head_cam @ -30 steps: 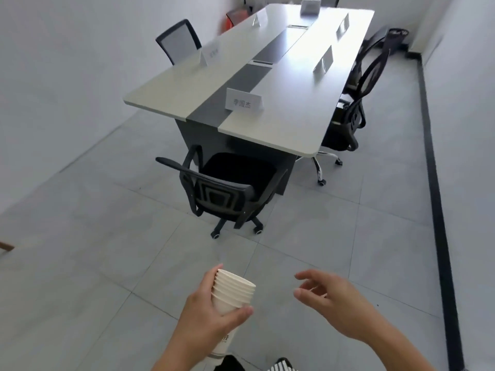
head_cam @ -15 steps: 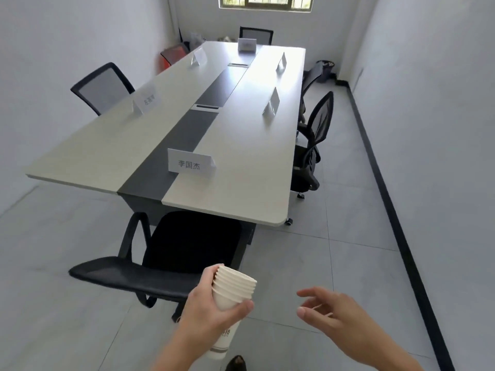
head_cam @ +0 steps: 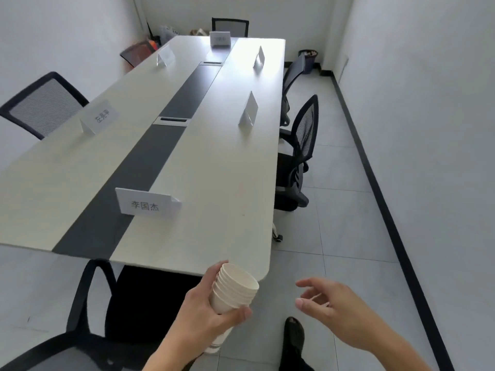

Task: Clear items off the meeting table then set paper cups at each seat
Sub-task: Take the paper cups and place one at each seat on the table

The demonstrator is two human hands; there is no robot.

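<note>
My left hand [head_cam: 206,314] grips a stack of cream paper cups [head_cam: 234,289], rims tilted up and to the right, just off the near right corner of the meeting table [head_cam: 219,188]. My right hand [head_cam: 337,309] hovers open to the right of the stack, fingers spread, holding nothing. The long white table has a dark grey centre strip. Several white name cards stand on it, the nearest name card [head_cam: 146,203] right in front of me, another name card [head_cam: 99,117] on the left side.
A black office chair [head_cam: 88,317] stands tucked at the near end, under my left arm. Mesh chairs [head_cam: 301,135] line the table's right side, another chair [head_cam: 40,103] sits on the left. A bin [head_cam: 308,58] stands in the far right corner. Grey tiled floor runs along the right wall.
I have walked up to the table's near end; it now fills the view. The cup stack stays in my left hand, the right hand stays open beside it.
</note>
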